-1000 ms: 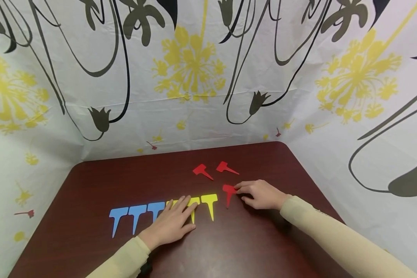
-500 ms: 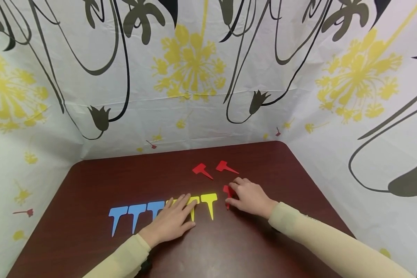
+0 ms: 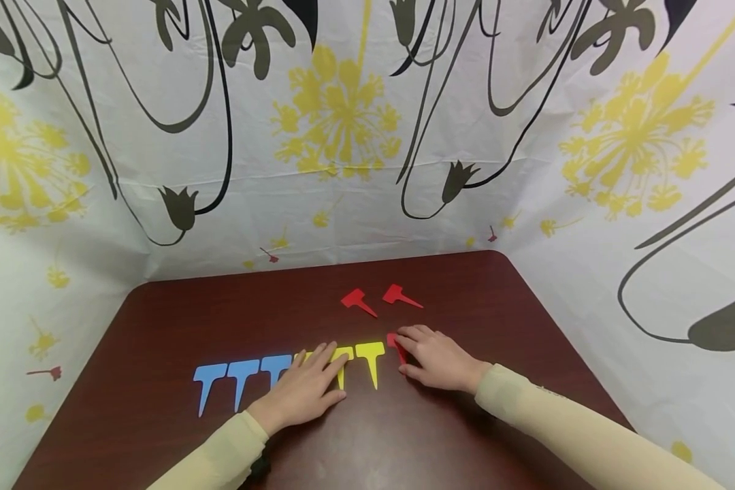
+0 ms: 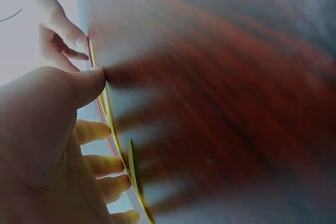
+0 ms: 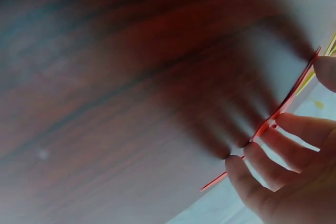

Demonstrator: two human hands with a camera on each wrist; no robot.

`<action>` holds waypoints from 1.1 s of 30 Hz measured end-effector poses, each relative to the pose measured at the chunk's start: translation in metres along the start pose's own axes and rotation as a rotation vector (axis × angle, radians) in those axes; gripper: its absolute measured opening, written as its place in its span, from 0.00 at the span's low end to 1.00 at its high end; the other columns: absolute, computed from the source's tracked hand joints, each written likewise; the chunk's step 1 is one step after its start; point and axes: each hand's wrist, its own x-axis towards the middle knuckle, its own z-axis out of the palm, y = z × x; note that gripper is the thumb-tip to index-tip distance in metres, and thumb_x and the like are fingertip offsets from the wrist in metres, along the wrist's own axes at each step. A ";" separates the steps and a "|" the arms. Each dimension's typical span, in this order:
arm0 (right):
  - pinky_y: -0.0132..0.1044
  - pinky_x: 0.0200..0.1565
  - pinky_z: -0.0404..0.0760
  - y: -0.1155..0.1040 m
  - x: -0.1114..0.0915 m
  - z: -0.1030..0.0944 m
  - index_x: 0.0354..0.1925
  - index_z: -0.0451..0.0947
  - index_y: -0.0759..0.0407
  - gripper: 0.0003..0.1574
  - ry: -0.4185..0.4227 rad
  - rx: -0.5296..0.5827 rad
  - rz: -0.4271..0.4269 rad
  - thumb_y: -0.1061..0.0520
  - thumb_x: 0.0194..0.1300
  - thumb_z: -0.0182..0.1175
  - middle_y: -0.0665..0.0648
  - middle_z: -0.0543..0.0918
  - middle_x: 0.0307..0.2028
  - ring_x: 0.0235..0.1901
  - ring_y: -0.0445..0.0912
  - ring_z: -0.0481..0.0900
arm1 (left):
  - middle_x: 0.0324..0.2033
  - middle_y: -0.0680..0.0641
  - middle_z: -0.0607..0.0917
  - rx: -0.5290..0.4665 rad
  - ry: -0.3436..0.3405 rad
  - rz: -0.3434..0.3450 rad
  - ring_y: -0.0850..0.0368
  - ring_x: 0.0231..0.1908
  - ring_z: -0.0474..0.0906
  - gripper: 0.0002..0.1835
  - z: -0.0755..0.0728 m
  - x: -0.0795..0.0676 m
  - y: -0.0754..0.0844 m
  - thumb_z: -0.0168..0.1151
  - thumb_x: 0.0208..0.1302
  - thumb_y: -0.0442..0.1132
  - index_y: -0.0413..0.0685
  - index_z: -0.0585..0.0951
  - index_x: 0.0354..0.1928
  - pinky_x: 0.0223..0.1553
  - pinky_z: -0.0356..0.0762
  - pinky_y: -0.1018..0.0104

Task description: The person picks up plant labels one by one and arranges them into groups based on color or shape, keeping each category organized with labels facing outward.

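Observation:
In the head view, my left hand (image 3: 303,388) rests with spread fingers over the middle of a row of flat T-shaped plant labels. It partly covers two yellow labels (image 3: 342,357); a third yellow label (image 3: 370,350) lies uncovered to their right. Blue plant labels (image 3: 210,373) continue the row leftward. My right hand (image 3: 437,359) lies low over a red plant label (image 3: 393,340), hiding much of it. The right wrist view shows the thumb (image 5: 326,72) at one end of that red label (image 5: 299,85) and fingertips along it, pressing it against the table.
Two more red plant labels (image 3: 358,300) lie farther back on the dark reddish-brown table (image 3: 251,306), both turned at an angle. White cloth (image 3: 355,231) with yellow and dark plant prints hangs behind the table and along both sides.
My right hand has moved left from beside the red label onto it, and the label has slid slightly left toward the yellow ones. My left hand stays put.

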 end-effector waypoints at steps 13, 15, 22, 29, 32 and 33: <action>0.51 0.56 0.79 -0.001 -0.008 0.000 0.72 0.70 0.52 0.41 -0.008 0.005 -0.048 0.37 0.68 0.61 0.57 0.71 0.69 0.66 0.50 0.70 | 0.77 0.42 0.58 -0.033 -0.007 -0.007 0.42 0.75 0.53 0.39 -0.001 0.000 0.000 0.55 0.70 0.65 0.57 0.63 0.77 0.69 0.58 0.37; 0.51 0.56 0.79 0.000 -0.008 0.000 0.72 0.69 0.52 0.41 -0.008 0.001 -0.053 0.37 0.68 0.61 0.56 0.71 0.69 0.66 0.49 0.70 | 0.76 0.42 0.58 -0.036 -0.007 -0.006 0.42 0.75 0.53 0.39 -0.001 0.000 0.000 0.55 0.70 0.65 0.56 0.64 0.77 0.69 0.58 0.37; 0.51 0.57 0.78 0.001 -0.007 0.000 0.73 0.69 0.51 0.40 -0.023 -0.012 -0.068 0.36 0.69 0.59 0.54 0.70 0.70 0.67 0.49 0.68 | 0.76 0.42 0.59 -0.031 -0.007 -0.002 0.42 0.75 0.54 0.40 -0.001 0.002 -0.002 0.55 0.69 0.65 0.57 0.63 0.77 0.69 0.59 0.38; 0.54 0.57 0.78 0.002 -0.006 0.000 0.73 0.69 0.50 0.40 -0.020 -0.011 -0.071 0.36 0.69 0.58 0.53 0.70 0.70 0.67 0.49 0.68 | 0.76 0.42 0.59 -0.032 -0.008 -0.002 0.42 0.75 0.55 0.40 -0.002 0.001 -0.003 0.56 0.69 0.65 0.56 0.64 0.77 0.69 0.59 0.38; 0.53 0.58 0.77 0.004 -0.003 -0.002 0.72 0.70 0.48 0.39 -0.012 0.008 -0.057 0.35 0.70 0.58 0.53 0.70 0.70 0.67 0.49 0.68 | 0.76 0.42 0.59 -0.035 -0.010 -0.003 0.42 0.75 0.55 0.40 -0.003 0.001 -0.002 0.56 0.69 0.65 0.56 0.64 0.77 0.69 0.58 0.38; 0.53 0.58 0.77 0.006 -0.001 -0.003 0.72 0.70 0.48 0.38 -0.007 0.019 -0.053 0.35 0.70 0.58 0.53 0.71 0.69 0.67 0.49 0.68 | 0.76 0.42 0.60 -0.034 -0.010 -0.001 0.42 0.75 0.55 0.40 -0.003 0.001 -0.002 0.56 0.69 0.65 0.56 0.64 0.77 0.69 0.58 0.38</action>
